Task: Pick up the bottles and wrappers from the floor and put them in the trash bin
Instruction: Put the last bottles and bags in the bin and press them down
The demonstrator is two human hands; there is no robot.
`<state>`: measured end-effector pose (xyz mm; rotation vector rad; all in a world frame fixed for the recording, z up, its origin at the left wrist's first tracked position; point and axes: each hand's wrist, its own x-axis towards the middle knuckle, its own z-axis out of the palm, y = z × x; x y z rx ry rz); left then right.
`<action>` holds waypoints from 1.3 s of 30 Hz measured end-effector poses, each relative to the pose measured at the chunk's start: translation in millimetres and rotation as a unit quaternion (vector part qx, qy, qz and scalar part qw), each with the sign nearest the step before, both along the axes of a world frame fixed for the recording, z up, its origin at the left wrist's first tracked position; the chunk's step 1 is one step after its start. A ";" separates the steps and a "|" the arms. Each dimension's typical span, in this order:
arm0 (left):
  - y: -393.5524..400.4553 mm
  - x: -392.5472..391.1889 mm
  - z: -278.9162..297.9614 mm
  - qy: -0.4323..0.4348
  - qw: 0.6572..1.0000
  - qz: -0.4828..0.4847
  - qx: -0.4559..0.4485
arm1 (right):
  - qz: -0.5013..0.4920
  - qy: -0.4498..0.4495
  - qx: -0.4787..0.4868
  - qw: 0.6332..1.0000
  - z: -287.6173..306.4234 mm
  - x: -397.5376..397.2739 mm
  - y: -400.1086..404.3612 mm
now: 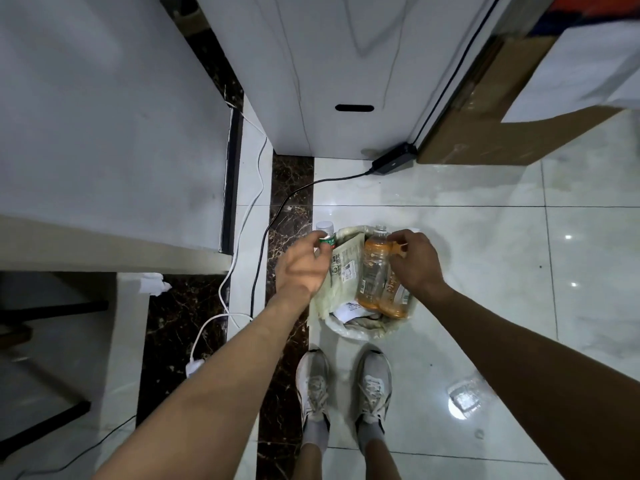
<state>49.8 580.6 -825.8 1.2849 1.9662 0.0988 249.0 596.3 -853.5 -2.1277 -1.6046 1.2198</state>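
bottles (372, 271): orange | wrapper (346, 265): pale cream | floor (450, 220): glossy white tile, dark brown marble strip (291, 188)

Both my bare forearms reach forward and down from the lower corners of the view, converging toward the middle. My left hand (300, 268) is turned palm toward me, wrist slightly bent, its fingers curled and its grip closed round a small white-capped bottle (325, 235). My right hand (414, 263) shows its back, knuckles up, fingers bent downward with the fingertips pinched against the shoulder of an orange bottle (372, 268). The two hands hang level with each other, near but apart. Below them my legs stand side by side, feet pointing forward.
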 end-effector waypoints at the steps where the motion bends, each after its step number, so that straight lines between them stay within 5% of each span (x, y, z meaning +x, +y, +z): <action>1: 4.2 -1.7 13.6 0.032 0.999 -0.023 0.015 | 0.010 0.002 -0.010 1.000 11.5 2.3 3.4; 6: 26.0 -8.1 105.7 0.109 0.985 -0.049 0.125 | 0.073 0.009 -0.027 0.997 96.4 13.8 21.7; 13: 50.5 24.7 285.8 0.164 0.961 -0.184 0.126 | 0.122 -0.046 -0.023 0.991 294.8 42.8 35.8; 21: -4.6 123.8 447.2 0.193 0.878 -0.407 0.160 | 0.066 -0.089 -0.080 0.991 480.8 129.5 -76.4; 29: -175.4 238.8 507.1 0.130 0.770 -0.576 0.240 | -0.142 -0.190 -0.080 0.968 544.1 212.9 -343.0; 39: -347.9 338.7 519.4 0.081 0.713 -0.648 0.255 | -0.282 -0.198 -0.130 0.930 545.5 246.9 -572.6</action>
